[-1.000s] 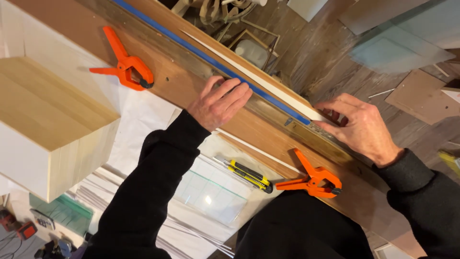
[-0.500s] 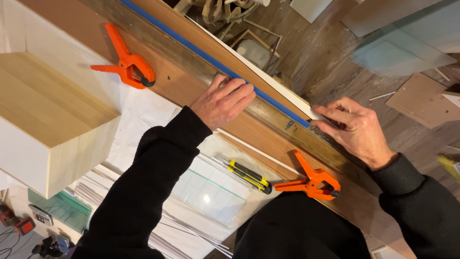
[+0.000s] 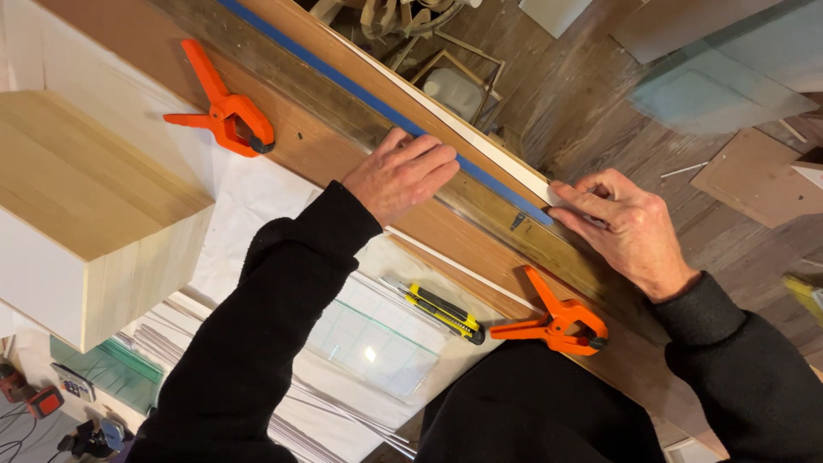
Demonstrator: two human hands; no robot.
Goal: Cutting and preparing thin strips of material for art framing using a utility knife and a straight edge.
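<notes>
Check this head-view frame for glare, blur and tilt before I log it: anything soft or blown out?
Head view: warm indoor light, horizon strongly tilted; left hand and right hand sharp on the blue tape strip; small bright glare spot on the clear glass sheet; the pale pane at upper right looks smeared and soft; black sleeves lose detail in shadow.

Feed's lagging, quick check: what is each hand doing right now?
Left hand: open, pressed flat on the blue tape strip, gripping nothing.
Right hand: fingertips pinching the tape's end at the board edge.
</notes>
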